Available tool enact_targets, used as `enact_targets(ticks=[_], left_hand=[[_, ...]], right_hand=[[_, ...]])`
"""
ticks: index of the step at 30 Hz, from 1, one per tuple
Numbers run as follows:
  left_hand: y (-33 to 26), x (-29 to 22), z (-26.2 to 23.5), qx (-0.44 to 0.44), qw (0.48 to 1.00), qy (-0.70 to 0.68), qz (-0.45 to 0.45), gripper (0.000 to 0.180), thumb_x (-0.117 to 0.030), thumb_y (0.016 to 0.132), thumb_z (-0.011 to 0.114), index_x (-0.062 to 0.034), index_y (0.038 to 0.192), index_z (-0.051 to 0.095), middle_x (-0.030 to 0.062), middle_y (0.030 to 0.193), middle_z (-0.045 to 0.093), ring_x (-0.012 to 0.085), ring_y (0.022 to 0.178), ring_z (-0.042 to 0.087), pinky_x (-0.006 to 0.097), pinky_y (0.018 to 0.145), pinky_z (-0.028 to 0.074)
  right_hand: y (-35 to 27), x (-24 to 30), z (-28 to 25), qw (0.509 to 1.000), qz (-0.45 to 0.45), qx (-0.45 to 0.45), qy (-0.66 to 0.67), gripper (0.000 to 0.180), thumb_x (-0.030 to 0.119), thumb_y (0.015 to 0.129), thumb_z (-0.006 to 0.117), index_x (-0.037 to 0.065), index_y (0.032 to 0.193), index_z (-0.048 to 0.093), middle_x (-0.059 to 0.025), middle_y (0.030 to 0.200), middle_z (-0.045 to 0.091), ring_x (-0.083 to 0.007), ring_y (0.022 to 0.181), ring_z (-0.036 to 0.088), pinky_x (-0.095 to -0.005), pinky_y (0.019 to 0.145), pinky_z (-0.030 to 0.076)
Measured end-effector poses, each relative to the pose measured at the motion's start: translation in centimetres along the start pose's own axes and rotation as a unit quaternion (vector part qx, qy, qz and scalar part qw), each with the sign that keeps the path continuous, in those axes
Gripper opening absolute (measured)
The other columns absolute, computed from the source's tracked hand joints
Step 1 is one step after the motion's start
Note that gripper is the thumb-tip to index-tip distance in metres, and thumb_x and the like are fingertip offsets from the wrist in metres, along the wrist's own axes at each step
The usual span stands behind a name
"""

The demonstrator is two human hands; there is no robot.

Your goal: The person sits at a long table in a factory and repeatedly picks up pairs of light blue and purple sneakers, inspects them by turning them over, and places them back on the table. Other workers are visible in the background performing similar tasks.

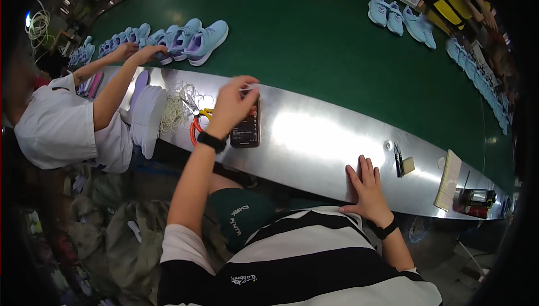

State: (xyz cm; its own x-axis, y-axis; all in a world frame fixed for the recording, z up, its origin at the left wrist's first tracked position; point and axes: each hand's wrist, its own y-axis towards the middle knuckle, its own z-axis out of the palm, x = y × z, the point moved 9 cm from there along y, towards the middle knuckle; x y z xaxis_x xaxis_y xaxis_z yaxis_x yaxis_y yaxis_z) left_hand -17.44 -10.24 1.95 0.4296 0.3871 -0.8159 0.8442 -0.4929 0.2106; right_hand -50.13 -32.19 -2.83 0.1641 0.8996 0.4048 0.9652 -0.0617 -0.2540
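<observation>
My left hand (233,104) is raised over a smartphone (245,135) that lies on the metal ledge. Its thumb and fingers are pinched together, and something small and whitish shows at the fingertips, too small to name. Just left of that hand are pliers with red handles (195,129), a tool with yellow handles (205,114) and a tangle of pale cords (178,107). My right hand (368,191) rests on the near edge of the ledge, fingers spread, holding nothing.
A green belt (314,42) runs beyond the metal ledge (303,166), carrying light-blue sneakers (208,42). At left, a co-worker's hands (149,53) reach to the shoes, beside stacked white soles (149,118). Right lie black tweezers (398,160), a beige block (408,164) and a pad (448,181).
</observation>
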Motion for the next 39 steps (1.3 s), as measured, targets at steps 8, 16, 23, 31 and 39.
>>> enact_targets(ticks=[8, 16, 23, 31, 39], left_hand=[[12.5, 11.4, -11.5, -0.091, 0.861, 0.500, 0.002, 0.064, -0.032, 0.066, 0.084, -0.0166, 0.122, 0.055, 0.0190, 0.131, 0.049, 0.0385, 0.118, 0.049, 0.052, 0.093, 0.042], [15.9, 16.9, -12.5, 0.083, 0.809, 0.577, -0.071, 0.059, -0.047, 0.061, 0.087, -0.0248, 0.113, 0.067, 0.0149, 0.123, 0.058, 0.0358, 0.122, 0.050, 0.062, 0.110, 0.022], [11.6, 1.8, -5.6, 0.066, 0.889, 0.449, 0.064, 0.059, -0.050, 0.067, 0.083, -0.0136, 0.111, 0.069, 0.0146, 0.105, 0.066, 0.0309, 0.106, 0.060, 0.049, 0.098, 0.033], [-7.9, -15.4, 7.3, 0.206, 0.978, -0.010, 0.036, 0.050, -0.028, 0.080, 0.081, -0.0034, 0.120, 0.063, 0.0129, 0.112, 0.064, 0.0229, 0.101, 0.061, 0.037, 0.087, 0.049], [-17.9, -7.4, 15.7, 0.156, 0.955, -0.177, -0.180, 0.065, -0.018, 0.089, 0.073, 0.0029, 0.141, 0.040, 0.0148, 0.113, 0.057, 0.0185, 0.096, 0.058, 0.032, 0.079, 0.053]], right_hand=[[1.0, -0.1, 1.3, 0.997, 0.014, -0.061, -0.042, 0.115, 0.030, 0.048, 0.093, 0.017, 0.148, 0.038, -0.0261, 0.157, 0.017, -0.0457, 0.146, 0.015, -0.0615, 0.115, 0.011], [1.4, 0.1, 1.3, 0.997, 0.015, -0.070, -0.041, 0.109, 0.026, 0.050, 0.090, 0.018, 0.146, 0.040, -0.0257, 0.157, 0.018, -0.0450, 0.146, 0.017, -0.0604, 0.115, 0.012], [1.3, 0.4, 1.0, 0.999, 0.012, -0.045, -0.004, 0.110, 0.036, 0.053, 0.090, 0.018, 0.148, 0.038, -0.0259, 0.158, 0.016, -0.0455, 0.146, 0.015, -0.0613, 0.114, 0.010], [0.5, -2.5, -3.1, 0.908, 0.058, -0.254, 0.328, 0.073, 0.025, 0.086, 0.072, 0.000, 0.145, 0.038, -0.0207, 0.137, 0.045, -0.0341, 0.130, 0.044, -0.0382, 0.108, 0.037], [-1.9, -4.9, -0.3, 0.868, 0.162, -0.174, 0.436, 0.067, 0.013, 0.085, 0.071, 0.000, 0.143, 0.041, -0.0149, 0.121, 0.055, -0.0206, 0.109, 0.056, -0.0315, 0.089, 0.048]])
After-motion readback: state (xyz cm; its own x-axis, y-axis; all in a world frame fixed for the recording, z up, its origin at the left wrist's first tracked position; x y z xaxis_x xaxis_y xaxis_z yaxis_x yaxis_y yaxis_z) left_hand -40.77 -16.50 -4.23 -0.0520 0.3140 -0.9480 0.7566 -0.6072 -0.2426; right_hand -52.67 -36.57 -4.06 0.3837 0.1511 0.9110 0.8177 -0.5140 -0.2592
